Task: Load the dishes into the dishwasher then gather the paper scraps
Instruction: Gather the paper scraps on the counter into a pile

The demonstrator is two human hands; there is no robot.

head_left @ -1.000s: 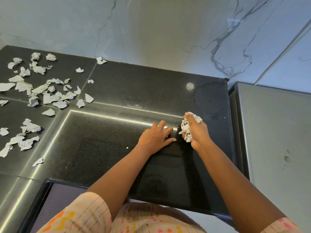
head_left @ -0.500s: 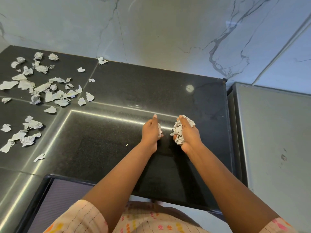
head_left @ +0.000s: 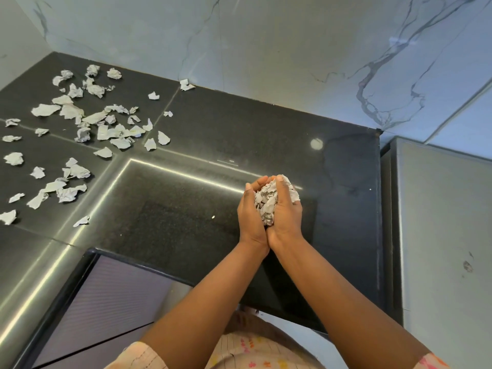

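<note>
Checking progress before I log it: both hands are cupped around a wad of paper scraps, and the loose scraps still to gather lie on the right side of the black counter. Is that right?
Not quite. The head view shows the left hand and right hand cupping the wad of paper scraps, but the loose scraps lie on the left side of the black counter, not the right.

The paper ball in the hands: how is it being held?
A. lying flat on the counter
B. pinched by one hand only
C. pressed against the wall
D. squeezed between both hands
D: the left hand and right hand cup the wad of paper scraps between them, above the black countertop.
</note>
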